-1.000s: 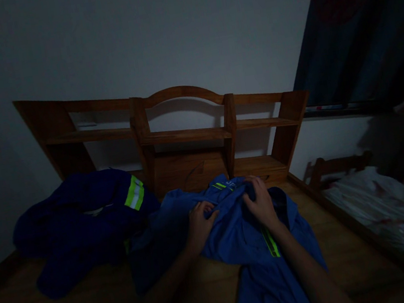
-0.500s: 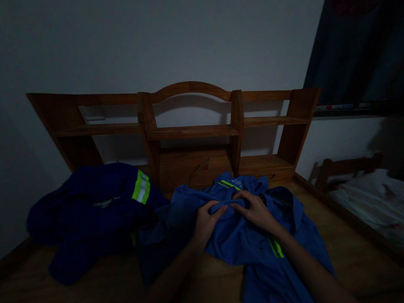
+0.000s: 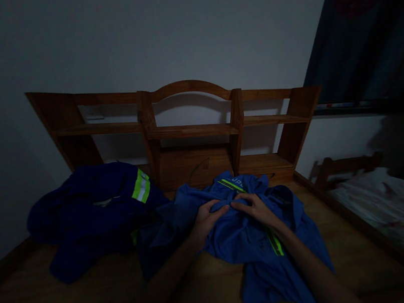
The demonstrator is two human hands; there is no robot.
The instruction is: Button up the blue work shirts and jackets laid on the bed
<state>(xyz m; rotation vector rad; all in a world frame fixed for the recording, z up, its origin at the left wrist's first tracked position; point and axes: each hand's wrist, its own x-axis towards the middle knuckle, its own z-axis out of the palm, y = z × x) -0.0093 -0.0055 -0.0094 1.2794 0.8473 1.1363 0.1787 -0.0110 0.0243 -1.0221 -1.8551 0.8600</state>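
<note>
A blue work jacket with yellow-green reflective strips and pale lettering lies crumpled on the wooden desk. My left hand pinches a fold of its cloth between thumb and fingers. Close beside it, my right hand grips the same fold, the two thumbs almost meeting. Part of the fingers is hidden behind the fabric. To the left is a darker blue garment with a yellow-green and silver band, heaped up and touched by neither hand.
Behind the clothes stands a wooden shelf unit against the pale wall. At the right, beyond the desk's raised edge, white plastic bags lie by a wooden chair back. A dark curtain hangs at upper right.
Both hands stay on the fold with only a slight shift. My right hand's fingers have dipped a little lower, and more of the upper reflective strip shows.
</note>
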